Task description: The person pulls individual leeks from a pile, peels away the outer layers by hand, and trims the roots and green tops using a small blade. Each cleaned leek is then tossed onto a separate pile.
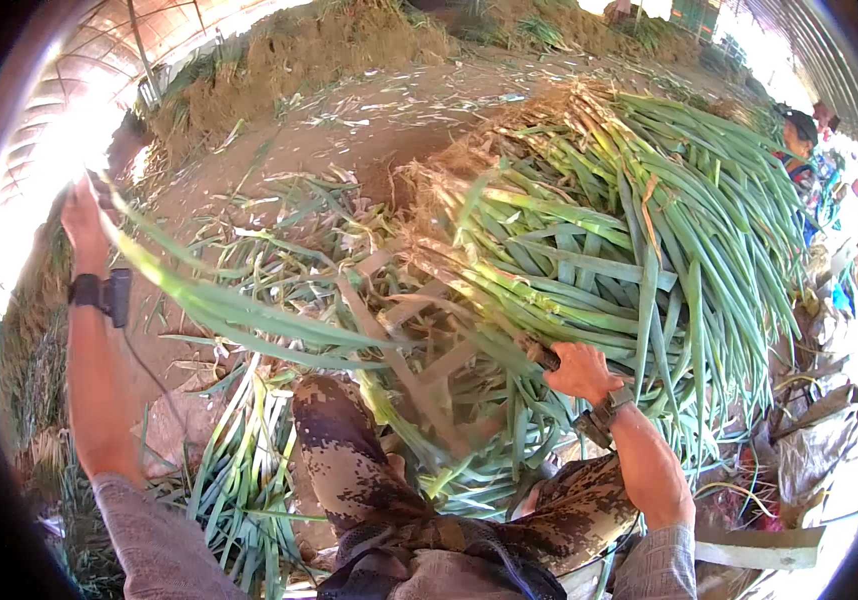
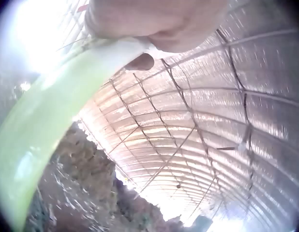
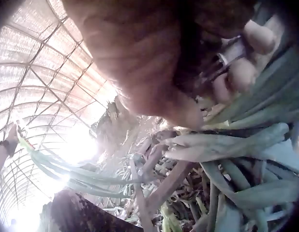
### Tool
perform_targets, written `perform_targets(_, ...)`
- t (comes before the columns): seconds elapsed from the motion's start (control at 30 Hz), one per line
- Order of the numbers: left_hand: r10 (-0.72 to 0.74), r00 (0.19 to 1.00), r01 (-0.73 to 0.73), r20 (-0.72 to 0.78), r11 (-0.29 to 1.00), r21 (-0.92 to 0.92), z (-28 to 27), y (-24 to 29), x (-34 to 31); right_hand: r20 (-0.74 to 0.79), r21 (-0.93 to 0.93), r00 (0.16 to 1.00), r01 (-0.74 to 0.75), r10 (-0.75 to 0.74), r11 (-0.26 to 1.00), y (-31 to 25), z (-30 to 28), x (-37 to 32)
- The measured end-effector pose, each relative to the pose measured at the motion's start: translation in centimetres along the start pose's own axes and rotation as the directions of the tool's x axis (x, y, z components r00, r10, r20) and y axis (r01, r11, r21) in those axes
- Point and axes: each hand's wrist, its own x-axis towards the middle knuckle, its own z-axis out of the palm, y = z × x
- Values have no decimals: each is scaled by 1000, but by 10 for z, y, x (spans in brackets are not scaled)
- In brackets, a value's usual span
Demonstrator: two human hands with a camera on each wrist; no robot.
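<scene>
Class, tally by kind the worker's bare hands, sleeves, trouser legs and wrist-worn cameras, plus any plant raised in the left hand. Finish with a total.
Bare hands: 2
Grey fabric sleeves: 2
Brown camouflage trouser legs: 2
Dark wrist-worn cameras: 2
Long, leafy green-and-white stalk: 1
Total: 9

No text, label, brand, number or sign can be read in any of the three views.
</scene>
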Motion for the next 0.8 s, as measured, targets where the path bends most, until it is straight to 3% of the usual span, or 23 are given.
perform_targets(0.07, 171, 966, -193, 192, 976, 98, -24, 18, -5, -95, 53, 995, 47, -42, 997, -1, 4, 11)
perform_targets(0.1, 151, 973, -168, 175, 982, 90, -33, -3, 3, -94, 22, 995, 48, -45, 999, -1, 0, 17)
perform_targets(0.13, 296, 931, -359, 214, 847, 391, -40, -12, 25, -97, 14, 993, 72, -70, 997, -4, 3, 26)
perform_targets(0.17, 407, 863, -498, 299, 591, 635, -43, -18, 38, -98, 6, 991, 93, -92, 996, -7, 5, 32)
perform_targets(0.2, 305, 788, -494, 535, -205, 845, -39, -17, 29, -103, 9, 990, 99, -98, 995, -13, 1, 37)
perform_targets(0.23, 302, 577, -619, 759, -445, 648, -76, -90, 74, -56, 2, 995, 88, -88, 996, -20, -5, 40)
perform_targets(0.27, 209, 667, -714, 715, -95, 693, -71, -102, 51, -8, -9, 997, 73, -73, 997, -23, -9, 41)
perform_targets(0.3, 86, 719, -684, 690, 268, 679, -66, -109, 21, -11, -9, 997, 71, -71, 997, -26, -11, 44)
perform_targets(0.37, 339, 464, -833, 818, -147, 534, -56, -151, -35, -54, -8, 996, 71, -72, 997, -29, -11, 46)
perform_targets(0.4, 166, 649, -750, 742, 304, 588, -37, -173, -63, -55, -7, 996, 67, -67, 998, -28, -11, 49)
perform_targets(0.43, -81, 725, -468, 684, 671, 575, -10, -179, -93, -39, -10, 995, 92, -92, 996, -25, -9, 51)
perform_targets(0.47, -352, 650, -410, 674, 584, 701, 37, -69, -170, -22, -12, 993, 116, -117, 993, -22, -6, 54)
perform_targets(0.5, -111, 621, -460, 776, 750, 475, 63, -81, -212, -17, -18, 994, 110, -111, 994, -20, -2, 58)
perform_targets(0.53, -278, 424, -376, 862, 812, 447, 95, -91, -236, -37, -19, 994, 98, -99, 995, -17, 3, 63)
perform_targets(0.57, -230, 344, -305, 910, 890, 340, 127, -116, -274, -61, -19, 994, 86, -87, 996, -16, 5, 67)
perform_targets(0.6, -208, 239, -88, 949, 968, 234, 150, -88, -316, -59, -29, 995, 82, -83, 996, -18, 1, 66)
perform_targets(0.63, -250, 106, -72, 962, 963, 258, 178, -87, -346, 15, -32, 995, 102, -101, 994, -22, -5, 60)
perform_targets(0.67, -234, 31, 206, 972, 953, 223, 198, -85, -381, 83, -28, 990, 116, -114, 993, -27, -10, 57)
perform_targets(0.7, -272, -112, 213, 956, 933, 291, 220, -87, -404, 77, -38, 992, 100, -97, 994, -27, -8, 55)
perform_targets(0.73, -273, -117, 227, 955, 928, 294, 243, -103, -432, -43, 40, 991, 129, -127, 991, -25, -3, 49)
perform_targets(0.77, -334, -111, 401, 936, 847, 350, 252, -97, -456, -173, 113, 975, 159, -138, 981, -23, -2, 46)
perform_targets(0.8, -368, -100, 530, 924, 767, 363, 261, -105, -477, -32, 85, 996, 85, -83, 993, -22, -8, 45)
